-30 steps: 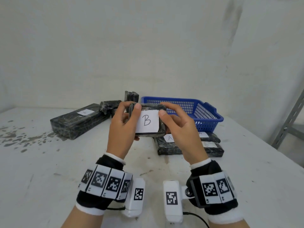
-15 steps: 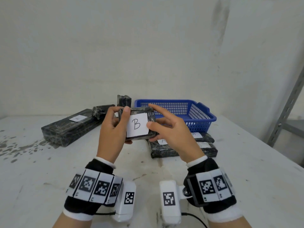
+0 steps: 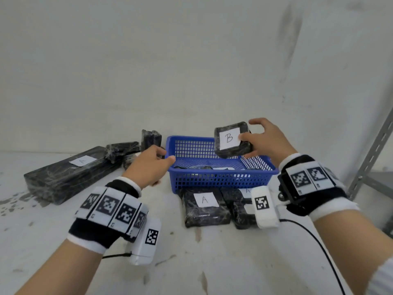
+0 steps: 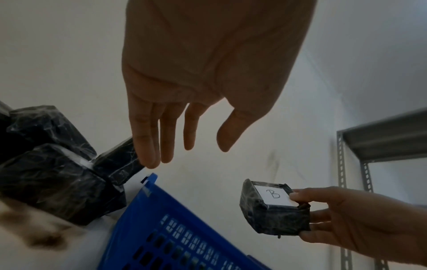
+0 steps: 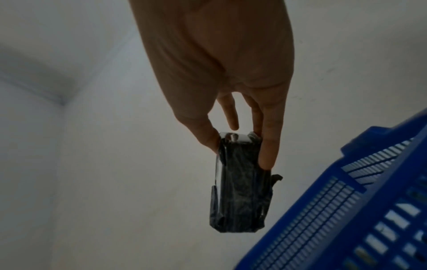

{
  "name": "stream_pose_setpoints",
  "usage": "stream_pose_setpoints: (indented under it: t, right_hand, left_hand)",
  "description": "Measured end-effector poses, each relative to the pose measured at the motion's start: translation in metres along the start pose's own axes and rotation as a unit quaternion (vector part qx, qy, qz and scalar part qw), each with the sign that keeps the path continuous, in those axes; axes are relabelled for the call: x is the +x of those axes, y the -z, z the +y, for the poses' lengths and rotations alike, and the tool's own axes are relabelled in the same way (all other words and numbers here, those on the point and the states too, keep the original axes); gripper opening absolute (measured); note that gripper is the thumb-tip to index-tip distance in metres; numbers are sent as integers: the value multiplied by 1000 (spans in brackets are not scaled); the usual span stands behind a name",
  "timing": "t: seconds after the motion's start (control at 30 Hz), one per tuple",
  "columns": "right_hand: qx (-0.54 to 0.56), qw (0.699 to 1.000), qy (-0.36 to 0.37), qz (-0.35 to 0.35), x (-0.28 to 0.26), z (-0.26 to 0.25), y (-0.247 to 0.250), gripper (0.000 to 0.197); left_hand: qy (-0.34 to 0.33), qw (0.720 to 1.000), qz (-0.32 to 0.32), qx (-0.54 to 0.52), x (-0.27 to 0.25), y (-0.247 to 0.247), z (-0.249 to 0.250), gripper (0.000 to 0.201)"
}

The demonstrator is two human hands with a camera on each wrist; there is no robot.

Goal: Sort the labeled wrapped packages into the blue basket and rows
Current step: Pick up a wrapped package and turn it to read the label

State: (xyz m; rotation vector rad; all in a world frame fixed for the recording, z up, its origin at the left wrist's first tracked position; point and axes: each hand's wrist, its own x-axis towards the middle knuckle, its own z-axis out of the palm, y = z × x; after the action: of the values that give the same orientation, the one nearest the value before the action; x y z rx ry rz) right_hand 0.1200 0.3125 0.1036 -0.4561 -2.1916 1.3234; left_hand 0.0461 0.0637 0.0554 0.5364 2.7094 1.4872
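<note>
My right hand (image 3: 258,138) pinches a small black wrapped package with a white "B" label (image 3: 231,142) and holds it in the air over the blue basket (image 3: 221,179). The same B package (image 4: 273,207) shows in the left wrist view, and edge-on as the B package (image 5: 240,184) in the right wrist view. My left hand (image 3: 155,162) hovers empty by the basket's left rim, fingers relaxed, also seen as the left hand (image 4: 184,142). A wrapped package lies inside the basket. Two packages labeled "A" (image 3: 204,206) lie in a row in front of the basket.
A long black wrapped package (image 3: 70,174) with a white label lies at the left. Several small black packages (image 3: 125,150) are piled behind it near the wall. A grey metal shelf post (image 3: 370,158) stands at the right. The white table (image 3: 191,262) is stained.
My left hand has let go of the B package and dropped toward the basket's left rim. My right hand has carried the package right and up, over the basket. The head view has moved closer.
</note>
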Motion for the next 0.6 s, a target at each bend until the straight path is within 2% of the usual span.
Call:
stream_pose_setpoints:
  t: [0.07, 0.17, 0.33, 0.47, 0.53, 0.6]
  right_hand:
    - [-35, 999, -41, 6, 25, 10, -1, 42]
    - [-133, 986, -98, -6, 59, 25, -4, 46]
    - [-253, 955, -149, -50, 107, 47, -11, 48]
    - [-374, 906, -121, -155, 126, 58, -11, 75]
    - [-426, 878, -107, -189, 132, 64, -9, 77]
    - [-462, 851, -107, -226, 135, 67, -8, 67]
  left_hand:
    - [15, 999, -12, 49, 20, -7, -4, 38]
    - [22, 997, -18, 69, 48, -18, -11, 44]
    - [-16, 998, -5, 59, 81, -31, -24, 44]
    - [-32, 996, -47, 73, 91, -40, -36, 48]
    - [-33, 996, -53, 58, 94, -44, -41, 49]
    - [-38, 996, -53, 58, 98, -47, -43, 50]
